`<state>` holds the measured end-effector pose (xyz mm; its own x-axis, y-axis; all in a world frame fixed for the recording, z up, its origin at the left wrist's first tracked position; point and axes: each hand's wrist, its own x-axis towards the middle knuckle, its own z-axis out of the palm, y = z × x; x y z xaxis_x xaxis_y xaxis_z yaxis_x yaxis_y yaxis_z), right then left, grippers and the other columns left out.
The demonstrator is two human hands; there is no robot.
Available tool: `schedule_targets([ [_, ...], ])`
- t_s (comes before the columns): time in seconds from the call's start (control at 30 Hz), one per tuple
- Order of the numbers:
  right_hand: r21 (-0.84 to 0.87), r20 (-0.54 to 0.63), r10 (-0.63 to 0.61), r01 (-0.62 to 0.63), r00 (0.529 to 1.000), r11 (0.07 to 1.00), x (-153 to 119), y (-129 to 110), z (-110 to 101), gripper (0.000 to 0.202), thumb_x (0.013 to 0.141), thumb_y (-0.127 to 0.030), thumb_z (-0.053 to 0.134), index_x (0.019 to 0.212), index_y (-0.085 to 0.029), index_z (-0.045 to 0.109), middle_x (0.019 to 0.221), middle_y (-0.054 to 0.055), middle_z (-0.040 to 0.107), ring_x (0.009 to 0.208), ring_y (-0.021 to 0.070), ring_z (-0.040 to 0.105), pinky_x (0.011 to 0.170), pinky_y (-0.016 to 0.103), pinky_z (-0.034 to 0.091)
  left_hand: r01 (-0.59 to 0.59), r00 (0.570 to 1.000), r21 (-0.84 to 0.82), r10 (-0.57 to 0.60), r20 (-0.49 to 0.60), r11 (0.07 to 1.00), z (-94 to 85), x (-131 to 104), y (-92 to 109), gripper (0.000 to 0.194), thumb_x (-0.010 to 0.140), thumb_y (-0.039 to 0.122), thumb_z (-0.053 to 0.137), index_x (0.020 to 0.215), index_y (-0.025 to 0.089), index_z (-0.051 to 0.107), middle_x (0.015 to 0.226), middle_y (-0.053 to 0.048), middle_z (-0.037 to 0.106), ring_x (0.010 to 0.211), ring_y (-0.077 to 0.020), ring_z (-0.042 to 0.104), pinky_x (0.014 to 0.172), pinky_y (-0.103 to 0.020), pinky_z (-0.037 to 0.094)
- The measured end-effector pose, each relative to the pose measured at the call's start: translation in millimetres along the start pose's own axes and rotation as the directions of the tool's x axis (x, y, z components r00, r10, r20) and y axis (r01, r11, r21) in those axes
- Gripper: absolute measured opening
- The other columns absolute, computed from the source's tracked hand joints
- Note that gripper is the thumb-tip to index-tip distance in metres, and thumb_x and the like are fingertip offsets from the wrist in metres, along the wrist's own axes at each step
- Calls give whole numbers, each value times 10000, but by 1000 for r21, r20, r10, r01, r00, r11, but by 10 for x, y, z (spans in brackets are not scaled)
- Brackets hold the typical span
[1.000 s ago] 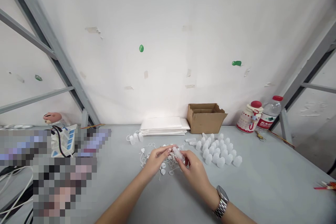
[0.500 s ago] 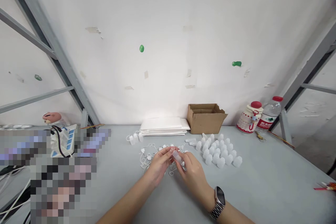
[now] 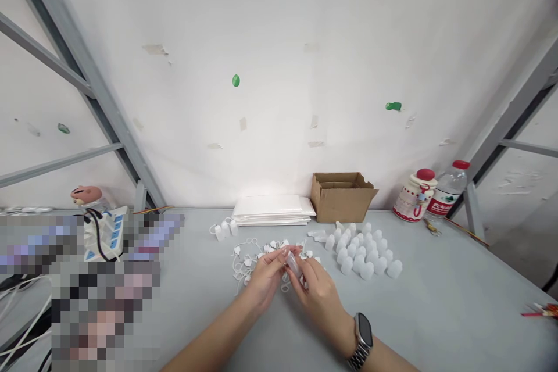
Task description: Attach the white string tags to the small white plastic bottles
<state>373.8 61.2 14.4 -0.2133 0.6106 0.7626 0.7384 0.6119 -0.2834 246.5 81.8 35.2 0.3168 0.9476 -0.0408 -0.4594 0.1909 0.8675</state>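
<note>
Through the head camera I had the pale wall rising ahead of both hands, and the grey tabletop running from beneath them to its back edge there, stretching widest to the right. The cardboard box stood open-topped ahead and rightward, right next to a white stack straight ahead. Nearer, standing translucent bottles crowded the room beyond the right hand, and white looped pieces lay strewn ahead of and beside the left. The left hand and right hand were together, forearms angling inward, a watch on the right wrist. Between them a small bottle, translucent and whitish, tilted toward the left fingertips. The right fingers pinched its body; whether the left gripped or merely touched its end, I couldn't tell.
</note>
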Motion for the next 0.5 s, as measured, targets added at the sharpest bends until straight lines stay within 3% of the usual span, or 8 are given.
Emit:
schedule_targets([
  [0.07,144,49,134,-140,990,980,6,-18,-10,184,872,-258,424,911,-175,583,665,43,592,575,156,532,521,275,450,-3,1000,34,2,29,999,-6,-3,2,310,769,391,588,950,159,682,1062,-106,637,984,-239,554,858,-336,393],
  [0.13,287,138,278,-307,951,907,33,-37,-27,193,853,-320,462,805,-181,587,638,19,586,537,134,508,512,258,439,-6,999,59,4,38,998,-19,-2,3,315,788,388,563,960,152,679,1053,-109,641,971,-238,561,859,-339,393],
  [0.2,416,257,401,-475,879,775,80,-45,-49,237,812,-381,518,699,-181,575,574,-10,555,504,120,483,487,241,415,-5,999,77,2,40,997,-37,4,0,321,788,390,562,953,141,681,1028,-112,651,971,-242,562,863,-340,391],
  [0.27,531,398,473,-618,786,580,138,-34,-72,278,762,-428,570,642,-177,561,503,-37,504,459,106,452,450,230,382,6,999,82,-10,49,997,-55,17,-1,336,782,403,564,930,128,687,1024,-120,653,976,-252,561,856,-341,395],
  [0.33,615,528,471,-701,707,362,192,-10,-92,306,714,-457,613,620,-171,556,468,-51,475,415,92,425,420,224,356,16,998,80,-21,61,997,-61,30,7,355,777,425,562,894,118,695,1028,-128,652,975,-260,563,848,-346,398],
  [0.4,661,605,430,-724,670,198,231,15,-111,329,683,-474,637,604,-164,559,479,-46,490,405,85,427,414,223,352,18,998,80,-24,65,997,-53,39,30,371,767,451,564,841,116,705,1012,-129,658,981,-266,561,863,-352,386],
  [0.5,674,667,375,-736,644,63,254,32,-134,337,663,-479,658,613,-153,585,524,-33,531,423,77,444,421,215,351,15,1000,103,-18,21,995,-28,41,80,388,736,489,583,732,123,713,957,-125,678,1023,-280,539,924,-370,335],
])
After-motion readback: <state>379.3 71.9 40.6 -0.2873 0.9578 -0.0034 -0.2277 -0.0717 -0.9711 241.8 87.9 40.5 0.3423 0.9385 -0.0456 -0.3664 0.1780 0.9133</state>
